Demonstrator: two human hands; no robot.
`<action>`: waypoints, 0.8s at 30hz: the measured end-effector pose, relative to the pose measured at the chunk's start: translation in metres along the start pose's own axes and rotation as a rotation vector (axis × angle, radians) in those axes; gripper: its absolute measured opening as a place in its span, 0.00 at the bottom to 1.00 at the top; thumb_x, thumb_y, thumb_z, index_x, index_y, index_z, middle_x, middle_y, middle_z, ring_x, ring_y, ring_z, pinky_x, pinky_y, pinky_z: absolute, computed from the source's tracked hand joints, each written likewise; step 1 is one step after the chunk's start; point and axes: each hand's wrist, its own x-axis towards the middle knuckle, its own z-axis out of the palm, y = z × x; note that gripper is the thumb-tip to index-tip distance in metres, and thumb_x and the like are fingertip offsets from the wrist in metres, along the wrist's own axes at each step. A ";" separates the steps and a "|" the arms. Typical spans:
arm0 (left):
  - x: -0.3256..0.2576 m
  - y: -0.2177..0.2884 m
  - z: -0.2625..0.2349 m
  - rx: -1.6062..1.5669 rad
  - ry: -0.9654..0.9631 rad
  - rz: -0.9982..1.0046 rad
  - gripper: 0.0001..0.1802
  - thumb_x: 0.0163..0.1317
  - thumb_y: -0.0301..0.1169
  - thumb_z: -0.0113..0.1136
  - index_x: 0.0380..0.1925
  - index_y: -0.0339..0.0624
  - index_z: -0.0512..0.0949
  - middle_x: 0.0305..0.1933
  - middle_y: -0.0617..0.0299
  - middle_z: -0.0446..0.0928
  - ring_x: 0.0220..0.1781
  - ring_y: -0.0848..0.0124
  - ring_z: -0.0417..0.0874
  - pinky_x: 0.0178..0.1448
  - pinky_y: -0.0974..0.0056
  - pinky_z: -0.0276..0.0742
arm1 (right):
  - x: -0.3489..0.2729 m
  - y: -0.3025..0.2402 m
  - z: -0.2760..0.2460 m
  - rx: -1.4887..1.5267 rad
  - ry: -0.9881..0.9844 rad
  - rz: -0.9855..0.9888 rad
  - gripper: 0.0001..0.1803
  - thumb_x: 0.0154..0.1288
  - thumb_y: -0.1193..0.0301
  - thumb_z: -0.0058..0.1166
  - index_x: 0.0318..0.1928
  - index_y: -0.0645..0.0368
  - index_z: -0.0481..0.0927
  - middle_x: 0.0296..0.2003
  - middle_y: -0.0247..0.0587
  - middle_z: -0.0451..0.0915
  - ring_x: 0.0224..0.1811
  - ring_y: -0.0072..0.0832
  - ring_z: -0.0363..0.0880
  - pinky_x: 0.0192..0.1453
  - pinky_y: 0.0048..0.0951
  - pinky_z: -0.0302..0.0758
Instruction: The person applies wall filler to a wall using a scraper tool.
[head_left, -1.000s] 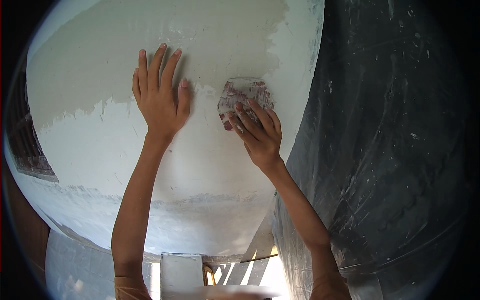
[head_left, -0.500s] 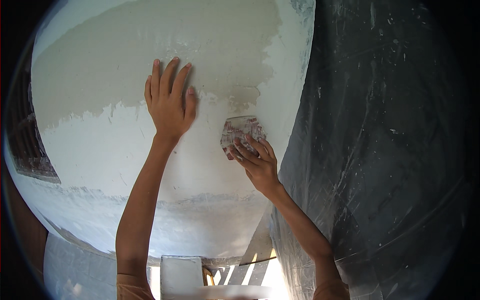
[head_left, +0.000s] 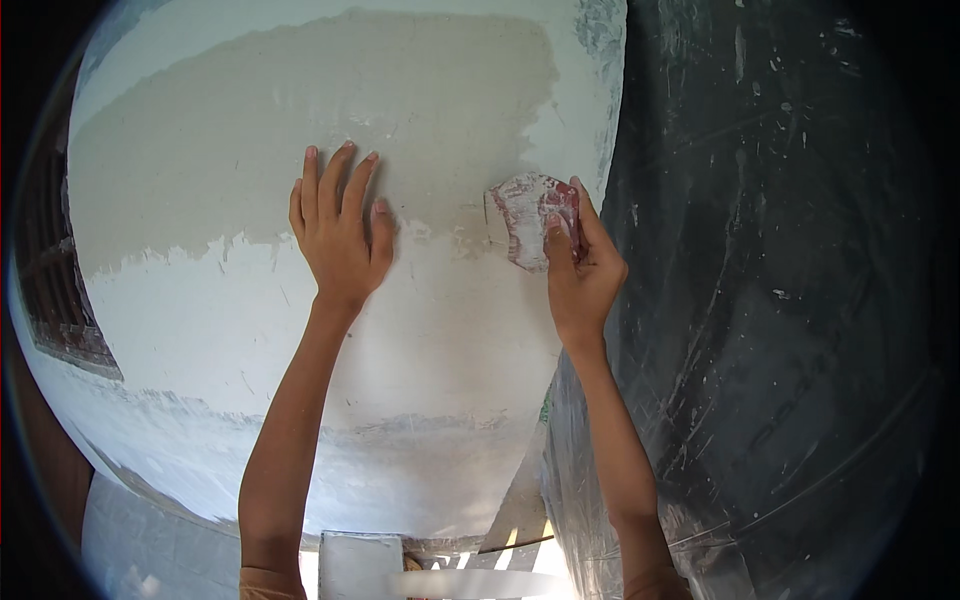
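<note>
Grey rough plaster wall (head_left: 300, 130), left hand (head_left: 338, 235) flat and released, right hand (head_left: 583, 275) grasping putty-caked scraper (head_left: 528, 218).

The left hand (head_left: 338, 232) lies flat on the plastered wall (head_left: 250, 330); the right hand (head_left: 580, 265) presses a putty-smeared scraper (head_left: 530, 215) against it.

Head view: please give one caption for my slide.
Left hand flat on white wall; right hand presses smeared scraper against it.

Honestly can't spot any packages, labels, signs or screens here, though the dark edges of the view are too murky to be totally sure.
</note>
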 end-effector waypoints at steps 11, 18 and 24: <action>-0.001 0.001 -0.001 0.015 -0.025 0.012 0.23 0.64 0.33 0.48 0.59 0.44 0.72 0.66 0.57 0.69 0.75 0.49 0.58 0.72 0.48 0.49 | -0.006 0.000 0.025 -0.060 0.060 -0.168 0.22 0.64 0.82 0.55 0.59 0.73 0.73 0.36 0.49 0.86 0.31 0.12 0.77 0.33 0.15 0.72; -0.005 -0.001 0.002 0.005 -0.006 0.021 0.22 0.65 0.33 0.47 0.59 0.44 0.72 0.66 0.57 0.69 0.74 0.49 0.58 0.72 0.48 0.48 | -0.006 -0.006 0.007 0.143 0.298 -0.114 0.23 0.63 0.83 0.56 0.59 0.73 0.73 0.40 0.53 0.85 0.35 0.13 0.78 0.37 0.16 0.74; -0.002 -0.002 -0.003 0.021 -0.017 0.004 0.22 0.65 0.34 0.47 0.59 0.44 0.72 0.66 0.57 0.69 0.74 0.50 0.58 0.71 0.47 0.50 | -0.003 0.005 0.015 -0.014 0.208 -0.112 0.23 0.63 0.83 0.56 0.59 0.74 0.73 0.39 0.50 0.85 0.38 0.17 0.80 0.42 0.17 0.75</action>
